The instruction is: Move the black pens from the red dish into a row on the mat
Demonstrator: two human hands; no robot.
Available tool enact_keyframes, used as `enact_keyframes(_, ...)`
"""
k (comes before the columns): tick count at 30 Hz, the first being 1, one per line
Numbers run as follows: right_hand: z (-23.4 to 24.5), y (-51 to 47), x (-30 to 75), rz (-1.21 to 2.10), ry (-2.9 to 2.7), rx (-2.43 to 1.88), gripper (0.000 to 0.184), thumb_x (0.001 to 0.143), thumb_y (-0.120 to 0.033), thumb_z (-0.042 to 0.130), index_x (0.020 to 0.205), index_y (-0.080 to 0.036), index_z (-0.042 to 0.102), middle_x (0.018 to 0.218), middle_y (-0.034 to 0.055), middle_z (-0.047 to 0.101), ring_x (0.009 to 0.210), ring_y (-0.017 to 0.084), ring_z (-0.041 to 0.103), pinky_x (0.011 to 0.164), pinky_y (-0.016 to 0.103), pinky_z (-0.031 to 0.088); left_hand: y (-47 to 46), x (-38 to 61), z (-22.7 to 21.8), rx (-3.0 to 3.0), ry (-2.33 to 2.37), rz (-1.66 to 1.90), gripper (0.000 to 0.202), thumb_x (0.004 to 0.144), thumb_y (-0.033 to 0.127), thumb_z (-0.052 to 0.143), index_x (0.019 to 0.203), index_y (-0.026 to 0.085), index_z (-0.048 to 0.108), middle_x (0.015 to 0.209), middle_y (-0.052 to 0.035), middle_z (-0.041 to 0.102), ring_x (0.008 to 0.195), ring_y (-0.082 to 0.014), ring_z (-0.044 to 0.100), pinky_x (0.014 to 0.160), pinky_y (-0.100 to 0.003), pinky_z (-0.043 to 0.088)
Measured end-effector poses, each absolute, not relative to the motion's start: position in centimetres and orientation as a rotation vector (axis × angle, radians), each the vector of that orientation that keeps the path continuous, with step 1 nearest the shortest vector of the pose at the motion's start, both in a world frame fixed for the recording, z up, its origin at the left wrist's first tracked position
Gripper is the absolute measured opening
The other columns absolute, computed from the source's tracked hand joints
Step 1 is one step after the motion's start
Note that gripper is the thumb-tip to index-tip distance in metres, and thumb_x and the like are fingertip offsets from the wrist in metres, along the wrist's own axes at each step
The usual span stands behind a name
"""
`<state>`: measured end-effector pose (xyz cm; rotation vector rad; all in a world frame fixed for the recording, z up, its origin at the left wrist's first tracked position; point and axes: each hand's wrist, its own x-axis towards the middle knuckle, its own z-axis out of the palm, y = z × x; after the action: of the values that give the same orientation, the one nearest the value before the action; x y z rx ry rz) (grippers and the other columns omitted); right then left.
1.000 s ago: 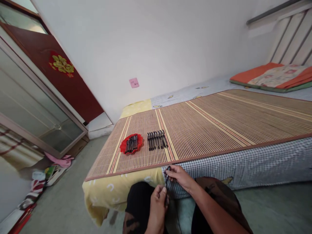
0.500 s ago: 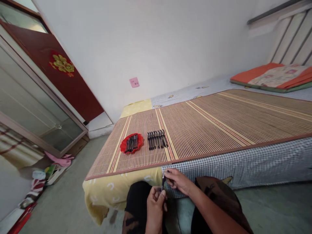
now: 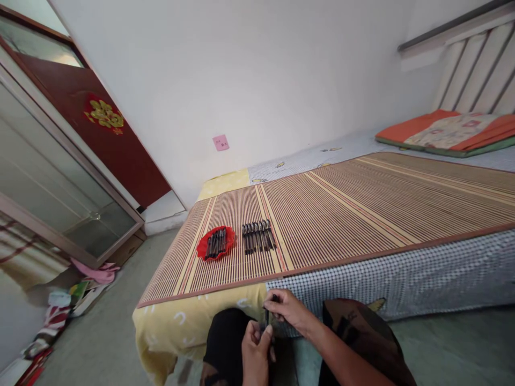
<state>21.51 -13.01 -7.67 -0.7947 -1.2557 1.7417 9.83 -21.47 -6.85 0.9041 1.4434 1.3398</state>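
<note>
Above my knees, both hands are closed on a dark pen (image 3: 266,318) held nearly upright. My left hand (image 3: 256,346) pinches its lower end between thumb and fingers. My right hand (image 3: 288,310) pinches around the upper end, where a black tip, perhaps the cap, shows above the fingers. Whether that piece is joined to the barrel I cannot tell. On the bamboo mat (image 3: 341,214) in front, several dark pens (image 3: 258,236) lie side by side in a row. To their left, a red scalloped plate (image 3: 200,250) holds several more dark pen parts (image 3: 216,242).
The mat covers a bed with a yellow and checked sheet (image 3: 209,300). A folded orange quilt (image 3: 446,131) lies at the far right. Clothes and other items (image 3: 60,311) are on the floor at left, near a glass-panelled door (image 3: 80,193).
My right hand's fingers have closed lower around the pen's upper end, hiding more of it. My left hand keeps its hold. The view has tilted slightly, so the bed sits lower.
</note>
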Motion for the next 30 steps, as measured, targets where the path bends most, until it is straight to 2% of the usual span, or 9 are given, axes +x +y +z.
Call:
enact_keyframes(6,-7.2,-13.0,22.1,1.707,-1.279,-0.816,0.041,0.068,-0.056,0.076,0.067,-0.019,0.057,0.047,-0.0079,0.044,0.042,0.007,0.037,0.041,0.02,0.027,-21.5,10.1,-8.2,0.927,1.406,1.274,0.059,0.064,0.075,0.069,0.063,0.019,0.049,0.045,0.0068,0.044,0.033,-0.006,0.034,0.036,-0.019,0.025)
enact_keyframes(10,-6.8,-12.9,22.6,1.718,-1.264,-0.789,0.041,0.069,-0.056,0.076,0.069,-0.019,0.058,0.049,-0.0076,0.045,0.043,0.007,0.037,0.042,0.02,0.027,-21.4,10.3,-8.0,0.927,1.364,1.203,0.061,0.067,0.077,0.063,0.067,0.017,0.055,0.051,0.0028,0.052,0.039,-0.0089,0.042,0.039,-0.021,0.03)
enact_keyframes(14,-6.1,-12.9,23.0,1.692,-1.291,-0.782,0.04,0.071,-0.055,0.074,0.069,-0.018,0.059,0.049,-0.0071,0.045,0.043,0.007,0.038,0.043,0.021,0.028,-20.8,10.3,-7.0,0.955,1.349,1.239,0.054,0.069,0.069,0.069,0.078,0.017,0.056,0.052,0.006,0.049,0.04,-0.0075,0.039,0.041,-0.02,0.028)
enact_keyframes(17,-5.6,-12.9,23.3,1.661,-1.275,-0.783,0.041,0.071,-0.055,0.074,0.071,-0.018,0.059,0.05,-0.007,0.045,0.044,0.008,0.039,0.044,0.022,0.028,-20.2,10.4,-5.8,1.001,1.357,1.303,0.051,0.066,0.062,0.076,0.075,0.019,0.051,0.053,0.0079,0.046,0.041,-0.0058,0.035,0.041,-0.019,0.027)
enact_keyframes(20,-5.2,-12.8,23.7,1.643,-1.232,-0.777,0.04,0.071,-0.055,0.075,0.072,-0.017,0.06,0.052,-0.0068,0.046,0.046,0.008,0.04,0.045,0.022,0.028,-19.7,10.4,-4.6,1.057,1.34,1.249,0.048,0.073,0.062,0.07,0.07,0.018,0.052,0.052,0.0067,0.046,0.043,-0.007,0.037,0.043,-0.02,0.029)
enact_keyframes(24,-3.9,-12.1,24.4,1.615,-1.213,-0.736,0.038,0.073,-0.054,0.074,0.075,-0.017,0.064,0.053,-0.0063,0.048,0.047,0.008,0.04,0.046,0.022,0.028,-18.5,10.7,-2.9,1.026,1.229,1.175,0.046,0.078,0.061,0.066,0.071,0.016,0.056,0.06,0.0022,0.053,0.053,-0.0102,0.045,0.051,-0.022,0.037)
enact_keyframes(27,-1.9,-10.6,25.1,1.591,-1.24,-0.732,0.036,0.075,-0.053,0.074,0.077,-0.018,0.066,0.052,-0.0063,0.048,0.046,0.007,0.039,0.045,0.022,0.027,-16.6,11.1,-1.2,1.02,1.122,1.203,0.04,0.073,0.054,0.074,0.08,0.017,0.058,0.066,0.0017,0.057,0.059,-0.0109,0.05,0.057,-0.022,0.041)
enact_keyframes(30,0.7,-8.3,25.7,1.54,-1.265,-0.762,0.036,0.073,-0.052,0.076,0.077,-0.018,0.066,0.053,-0.0063,0.05,0.045,0.007,0.039,0.043,0.021,0.027,-13.8,11.6,0.9,1.082,1.121,1.281,0.041,0.068,0.05,0.079,0.081,0.018,0.056,0.063,0.0039,0.055,0.055,-0.0093,0.048,0.055,-0.02,0.039)
